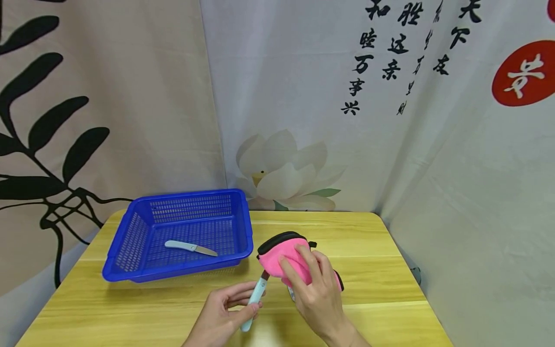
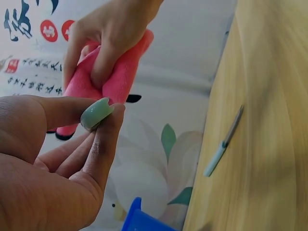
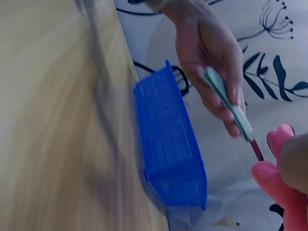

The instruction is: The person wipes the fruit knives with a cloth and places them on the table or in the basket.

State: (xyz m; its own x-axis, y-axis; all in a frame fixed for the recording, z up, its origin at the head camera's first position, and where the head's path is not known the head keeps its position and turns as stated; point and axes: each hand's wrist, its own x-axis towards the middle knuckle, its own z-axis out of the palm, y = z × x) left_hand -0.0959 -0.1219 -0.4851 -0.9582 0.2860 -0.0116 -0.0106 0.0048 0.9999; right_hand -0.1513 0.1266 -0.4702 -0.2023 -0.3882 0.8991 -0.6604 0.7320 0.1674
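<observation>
My left hand [image 1: 225, 308] pinches a knife [image 1: 257, 294] by its pale blue-green handle, between thumb and fingers. The knife tilts up toward a pink cloth [image 1: 273, 262] with black trim, and only a short part of its blade shows beside the cloth. My right hand [image 1: 318, 294] grips this soft, folded cloth from above; in the left wrist view its fingers press into the folds. A second knife [image 2: 215, 160] with a similar handle lies on the table, mostly hidden under the cloth in the head view.
A blue plastic basket [image 1: 175, 274] stands at the back left of the wooden table [image 1: 368, 270]. Inside it lies a knife [image 1: 182, 246] with a pale handle. Printed curtains [image 1: 282, 86] hang right behind the table.
</observation>
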